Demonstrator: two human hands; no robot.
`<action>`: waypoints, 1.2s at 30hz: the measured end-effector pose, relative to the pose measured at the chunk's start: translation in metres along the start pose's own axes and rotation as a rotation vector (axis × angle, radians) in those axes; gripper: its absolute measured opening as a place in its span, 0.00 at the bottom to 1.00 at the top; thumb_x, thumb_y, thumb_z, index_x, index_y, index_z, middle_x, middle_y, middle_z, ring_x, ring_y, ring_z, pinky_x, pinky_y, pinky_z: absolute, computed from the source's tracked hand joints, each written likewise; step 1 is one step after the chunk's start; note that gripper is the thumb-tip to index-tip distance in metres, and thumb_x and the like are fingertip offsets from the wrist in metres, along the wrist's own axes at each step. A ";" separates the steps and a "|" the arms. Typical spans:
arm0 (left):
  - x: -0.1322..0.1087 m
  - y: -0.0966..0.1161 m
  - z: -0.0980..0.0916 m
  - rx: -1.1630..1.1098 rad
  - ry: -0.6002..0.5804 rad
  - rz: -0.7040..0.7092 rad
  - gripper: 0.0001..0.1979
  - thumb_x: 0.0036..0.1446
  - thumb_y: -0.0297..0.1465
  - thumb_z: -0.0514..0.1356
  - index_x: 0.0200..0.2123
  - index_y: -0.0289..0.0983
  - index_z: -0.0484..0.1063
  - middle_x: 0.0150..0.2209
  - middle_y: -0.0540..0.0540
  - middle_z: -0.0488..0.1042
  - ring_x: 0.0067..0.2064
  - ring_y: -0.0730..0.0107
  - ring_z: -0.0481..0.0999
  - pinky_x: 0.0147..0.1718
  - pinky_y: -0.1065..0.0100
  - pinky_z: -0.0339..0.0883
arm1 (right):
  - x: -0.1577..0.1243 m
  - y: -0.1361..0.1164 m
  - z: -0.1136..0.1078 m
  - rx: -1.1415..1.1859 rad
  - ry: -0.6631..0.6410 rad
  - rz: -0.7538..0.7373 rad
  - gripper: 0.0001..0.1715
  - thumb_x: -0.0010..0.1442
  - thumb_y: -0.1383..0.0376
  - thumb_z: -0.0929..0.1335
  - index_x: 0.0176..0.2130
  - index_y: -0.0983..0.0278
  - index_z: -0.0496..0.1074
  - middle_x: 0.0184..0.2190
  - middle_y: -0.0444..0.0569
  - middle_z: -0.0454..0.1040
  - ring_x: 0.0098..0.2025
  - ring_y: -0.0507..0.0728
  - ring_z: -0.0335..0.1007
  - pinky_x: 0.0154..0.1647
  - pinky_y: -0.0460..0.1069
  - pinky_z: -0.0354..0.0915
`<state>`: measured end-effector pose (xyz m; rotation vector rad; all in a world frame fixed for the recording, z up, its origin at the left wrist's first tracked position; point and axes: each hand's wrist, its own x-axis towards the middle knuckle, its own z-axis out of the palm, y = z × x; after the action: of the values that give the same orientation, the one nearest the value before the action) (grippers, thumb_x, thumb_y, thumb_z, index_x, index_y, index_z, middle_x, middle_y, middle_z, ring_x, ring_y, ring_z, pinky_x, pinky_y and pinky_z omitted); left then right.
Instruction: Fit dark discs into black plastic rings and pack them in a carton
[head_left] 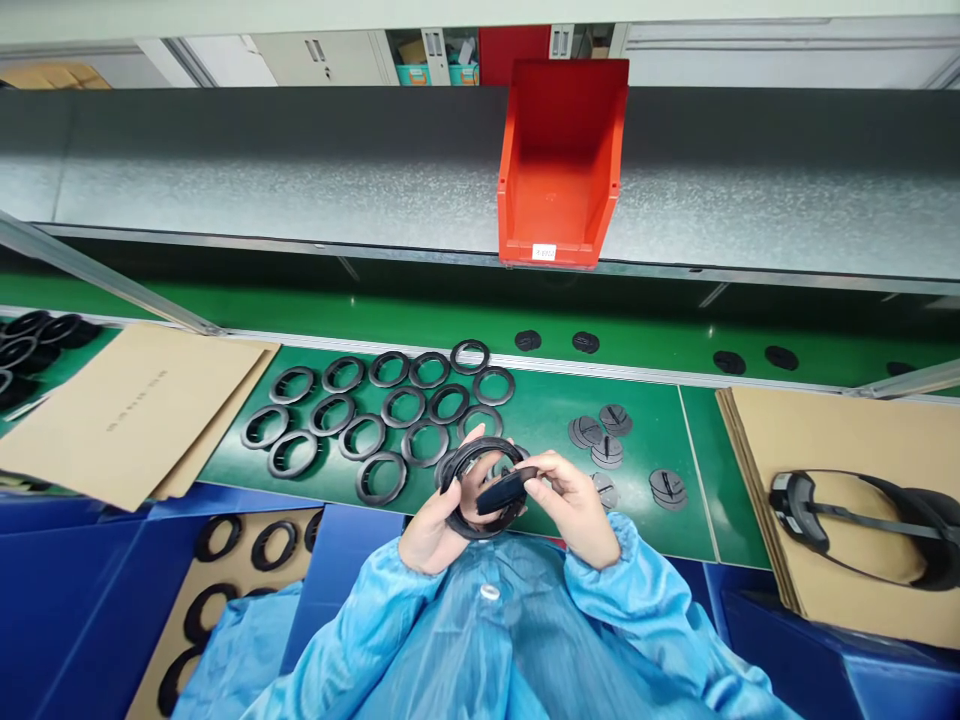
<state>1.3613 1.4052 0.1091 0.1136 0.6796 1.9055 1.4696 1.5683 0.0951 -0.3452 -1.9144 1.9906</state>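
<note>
My left hand (433, 528) is wrapped round a black plastic ring (486, 446), held tilted in front of my body. Between the thumb and fingers of my right hand (576, 506) is a dark round disc (501, 494), tipped nearly on edge across the ring's opening. Whether the disc touches the ring I cannot tell. Several more black rings (382, 478) lie in loose rows on the green table (540, 410), beyond and left of my hands. Right of them are small piles of grey-black slotted discs (667, 488).
A red bin (559, 215) stands on the shelf (337, 180) above. Cardboard sheets (112, 410) lie at left; a black headset-like strap device (802, 510) rests on cardboard at right. Below left, a blue box holds rings (274, 545). More discs (585, 342) sit at the back.
</note>
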 end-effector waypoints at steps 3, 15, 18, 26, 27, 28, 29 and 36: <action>0.002 -0.001 0.002 -0.071 0.023 -0.042 0.38 0.66 0.40 0.56 0.71 0.57 0.35 0.69 0.43 0.58 0.64 0.48 0.65 0.62 0.40 0.57 | 0.004 -0.005 0.003 0.009 -0.016 0.012 0.14 0.66 0.57 0.68 0.50 0.59 0.74 0.38 0.48 0.74 0.39 0.55 0.68 0.41 0.50 0.69; 0.007 -0.004 0.025 -0.126 0.296 -0.104 0.32 0.69 0.32 0.51 0.71 0.51 0.41 0.58 0.42 0.73 0.57 0.56 0.74 0.58 0.47 0.65 | 0.009 0.002 0.015 -0.203 0.114 0.018 0.12 0.64 0.61 0.69 0.48 0.60 0.72 0.41 0.48 0.73 0.40 0.55 0.66 0.44 0.50 0.65; 0.009 -0.004 0.024 -0.150 0.302 -0.110 0.31 0.70 0.33 0.50 0.71 0.50 0.42 0.56 0.42 0.75 0.56 0.56 0.75 0.57 0.48 0.66 | 0.008 0.004 0.016 -0.204 0.115 0.027 0.13 0.62 0.61 0.70 0.47 0.61 0.72 0.40 0.48 0.73 0.40 0.56 0.67 0.44 0.50 0.66; 0.007 -0.007 0.020 -0.164 0.262 -0.129 0.36 0.68 0.32 0.54 0.71 0.57 0.38 0.64 0.44 0.66 0.60 0.55 0.71 0.55 0.52 0.68 | 0.009 0.001 0.018 -0.337 0.155 -0.077 0.13 0.64 0.61 0.70 0.49 0.58 0.73 0.42 0.49 0.73 0.45 0.59 0.66 0.47 0.53 0.65; 0.007 -0.007 0.020 -0.153 0.260 -0.130 0.36 0.68 0.33 0.54 0.71 0.57 0.39 0.65 0.44 0.65 0.60 0.55 0.70 0.55 0.52 0.68 | 0.009 0.001 0.019 -0.345 0.155 -0.091 0.13 0.65 0.62 0.69 0.50 0.57 0.73 0.43 0.49 0.74 0.47 0.59 0.65 0.48 0.54 0.65; 0.007 -0.007 0.022 -0.143 0.257 -0.129 0.36 0.67 0.33 0.54 0.71 0.57 0.39 0.65 0.45 0.64 0.61 0.54 0.70 0.55 0.52 0.68 | 0.010 0.001 0.019 -0.347 0.155 -0.103 0.14 0.65 0.62 0.69 0.51 0.57 0.73 0.45 0.49 0.74 0.49 0.60 0.65 0.50 0.55 0.64; 0.008 -0.006 0.023 -0.136 0.257 -0.127 0.36 0.67 0.33 0.54 0.71 0.57 0.39 0.66 0.45 0.64 0.61 0.54 0.69 0.55 0.52 0.67 | 0.010 0.001 0.019 -0.350 0.153 -0.113 0.14 0.65 0.62 0.69 0.51 0.56 0.73 0.46 0.49 0.75 0.50 0.60 0.64 0.51 0.55 0.64; 0.008 -0.009 0.019 -0.125 0.225 -0.106 0.36 0.66 0.33 0.55 0.71 0.57 0.40 0.65 0.45 0.64 0.62 0.55 0.67 0.50 0.58 0.69 | 0.009 0.000 0.020 -0.320 0.184 -0.122 0.12 0.64 0.61 0.70 0.49 0.57 0.73 0.43 0.49 0.74 0.48 0.60 0.65 0.50 0.55 0.63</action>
<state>1.3725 1.4228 0.1188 -0.2148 0.7000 1.8683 1.4533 1.5535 0.0965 -0.4637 -2.0777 1.5195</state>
